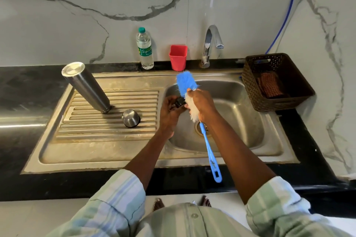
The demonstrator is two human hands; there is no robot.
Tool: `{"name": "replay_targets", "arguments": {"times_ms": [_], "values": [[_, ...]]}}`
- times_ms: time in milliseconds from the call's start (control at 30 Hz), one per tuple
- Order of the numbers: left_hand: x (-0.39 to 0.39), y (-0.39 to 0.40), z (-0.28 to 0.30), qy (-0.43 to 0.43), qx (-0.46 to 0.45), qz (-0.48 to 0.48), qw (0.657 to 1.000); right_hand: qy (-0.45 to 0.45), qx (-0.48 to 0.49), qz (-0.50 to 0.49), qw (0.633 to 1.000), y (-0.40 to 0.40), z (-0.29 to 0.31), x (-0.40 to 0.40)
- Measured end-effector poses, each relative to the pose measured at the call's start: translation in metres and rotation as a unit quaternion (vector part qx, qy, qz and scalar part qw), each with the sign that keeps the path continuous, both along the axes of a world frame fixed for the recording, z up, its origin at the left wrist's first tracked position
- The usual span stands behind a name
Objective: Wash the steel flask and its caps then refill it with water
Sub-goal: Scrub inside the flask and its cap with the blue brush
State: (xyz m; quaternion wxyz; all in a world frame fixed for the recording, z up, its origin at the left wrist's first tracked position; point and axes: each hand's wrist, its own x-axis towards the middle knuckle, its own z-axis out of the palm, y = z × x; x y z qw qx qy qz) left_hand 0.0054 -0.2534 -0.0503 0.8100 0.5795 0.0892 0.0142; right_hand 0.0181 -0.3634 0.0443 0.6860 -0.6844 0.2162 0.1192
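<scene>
The steel flask (86, 86) stands upside down on the ribbed drainboard (81, 132), left of the basin. Its steel outer cap (131, 118) rests mouth down beside it. My left hand (170, 113) holds a small black inner cap (180, 102) over the basin's left side. My right hand (202, 105) grips a bottle brush (187, 82) by its bristle head, blue bristles pointing up and white ones against the black cap. The brush's blue handle points down toward me over the drain.
The steel sink basin (237, 121) lies under my hands, with the tap (210, 44) behind it, no water running. A plastic water bottle (144, 48) and red cup (178, 56) stand on the back ledge. A brown basket (277, 81) with a cloth sits at right.
</scene>
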Motion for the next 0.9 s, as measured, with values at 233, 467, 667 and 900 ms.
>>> {"name": "replay_targets", "arguments": {"times_ms": [233, 467, 667, 900], "values": [[0.01, 0.011, 0.013, 0.031, -0.109, 0.029, 0.993, -0.107, -0.275, 0.099, 0.95, 0.005, -0.001, -0.031], [0.011, 0.019, 0.015, 0.018, 0.005, -0.066, 0.998, -0.063, -0.281, 0.117, 0.95, -0.019, -0.001, -0.006], [0.02, 0.036, 0.014, 0.028, 0.065, -0.071, 0.995, -0.127, -0.334, 0.165, 0.919, -0.003, -0.016, -0.029], [0.015, 0.035, 0.018, 0.028, 0.02, -0.072, 0.997, -0.119, -0.321, 0.154, 0.927, -0.018, -0.023, -0.017]]}}
